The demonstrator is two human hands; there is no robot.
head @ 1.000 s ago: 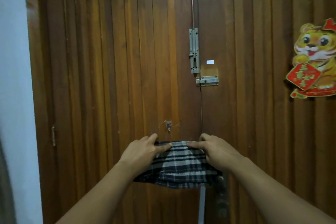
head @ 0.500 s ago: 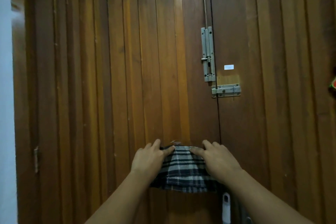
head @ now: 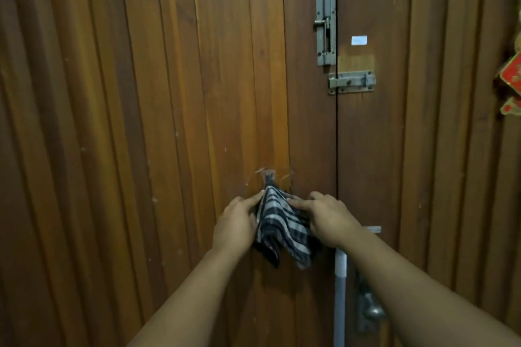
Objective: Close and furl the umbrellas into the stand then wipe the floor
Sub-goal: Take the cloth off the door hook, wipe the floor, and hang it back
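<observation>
While both hands flank the plaid cloth (head: 277, 222) hanging from a small hook (head: 269, 176) on the wooden door (head: 169, 121), left hand (head: 235, 224) fingers and right hand (head: 328, 218) fingers pinch its upper edges. Hanging looks nearly done; releasing gently comes next.

Setting: a home, at the inside of an entrance door. Evidence: double door (head: 169, 121) of dark vertical wood planks fills the view. At 1 o'clock, a vertical slide bolt (head: 326, 11) on the left leaf, with a horizontal latch (head: 352, 82) just below it across the seam. At 3 o'clock, the edge of a red paper decoration (head: 511, 79) stuck on the right leaf. At 5 o'clock, a metal door handle (head: 369, 310). Near centre, a small stick-on hook (head: 269, 176) carries a checked cloth (head: 282, 228).
</observation>
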